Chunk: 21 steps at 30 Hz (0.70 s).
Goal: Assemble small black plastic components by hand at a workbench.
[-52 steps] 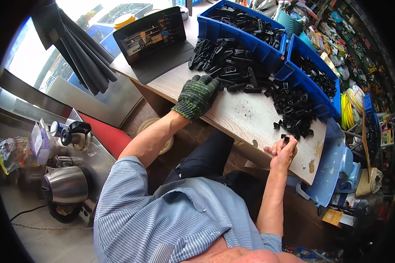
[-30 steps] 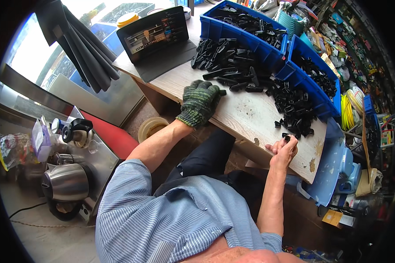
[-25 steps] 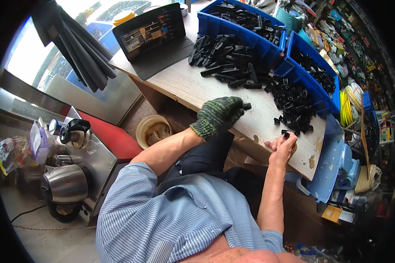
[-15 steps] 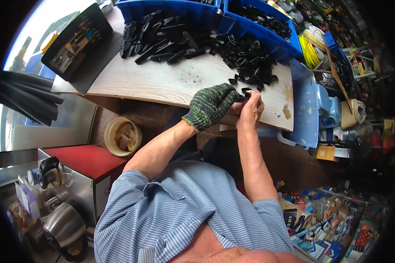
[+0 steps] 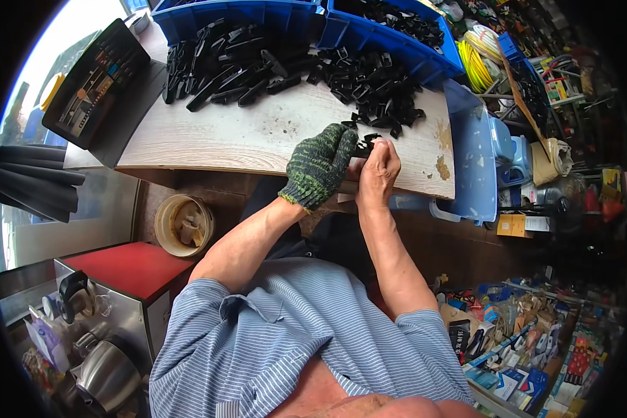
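Long black plastic strips [image 5: 223, 66] and a heap of small black clips [image 5: 373, 87] lie loose on the pale wooden tabletop [image 5: 244, 136], so most of the fitting looks undone. At its near edge the gloved left hand [image 5: 319, 166] and bare right hand [image 5: 377, 171] both pinch one black clip [image 5: 366, 144]. Blue bins [image 5: 313, 17] line the far edge; cluttered shop shelves [image 5: 536, 76] fill the right.

Two hands meet at the front edge of one wooden tabletop [image 5: 244, 136]: one gloved left hand [image 5: 320, 164], one bare right hand [image 5: 377, 167]. Two blue bins [image 5: 244, 12] sit along the top of the frame. Two heaps of black plastic parts [image 5: 376, 87], too many to count. One round bucket [image 5: 182, 224], centre left. One kettle [image 5: 111, 373], lower left.
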Motion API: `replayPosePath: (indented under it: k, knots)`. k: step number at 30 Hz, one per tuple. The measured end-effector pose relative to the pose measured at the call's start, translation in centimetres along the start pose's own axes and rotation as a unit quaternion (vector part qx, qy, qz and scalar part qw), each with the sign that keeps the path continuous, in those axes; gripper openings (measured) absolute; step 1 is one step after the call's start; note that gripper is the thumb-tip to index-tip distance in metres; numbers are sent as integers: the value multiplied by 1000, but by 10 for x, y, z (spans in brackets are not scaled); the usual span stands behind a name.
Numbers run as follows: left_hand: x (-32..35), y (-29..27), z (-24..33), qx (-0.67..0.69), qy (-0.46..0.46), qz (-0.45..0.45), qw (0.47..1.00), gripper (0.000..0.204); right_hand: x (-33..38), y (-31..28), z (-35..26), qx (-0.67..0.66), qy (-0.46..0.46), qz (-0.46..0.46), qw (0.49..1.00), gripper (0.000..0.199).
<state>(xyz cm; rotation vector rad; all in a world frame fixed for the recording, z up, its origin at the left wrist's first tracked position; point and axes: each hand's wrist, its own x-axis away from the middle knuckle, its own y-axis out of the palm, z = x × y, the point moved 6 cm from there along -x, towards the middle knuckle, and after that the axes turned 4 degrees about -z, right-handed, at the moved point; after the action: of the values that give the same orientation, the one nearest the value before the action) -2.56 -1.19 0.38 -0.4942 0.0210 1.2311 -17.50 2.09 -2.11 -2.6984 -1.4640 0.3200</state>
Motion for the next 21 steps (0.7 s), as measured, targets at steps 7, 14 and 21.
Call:
replayPosePath:
  k: [7, 14, 21]
  knots:
    - [6, 20, 26, -23, -24, 9, 999, 32, 0, -3, -11, 8, -70, -62, 996, 28]
    - [7, 19, 12, 112, -36, -16, 993, 29, -2, -3, -1, -80, 13, -86, 993, 28]
    - [-19, -26, 26, -181, 165, 25, 969, 27, -18, -46, -1, -203, 200, 93, 954, 34]
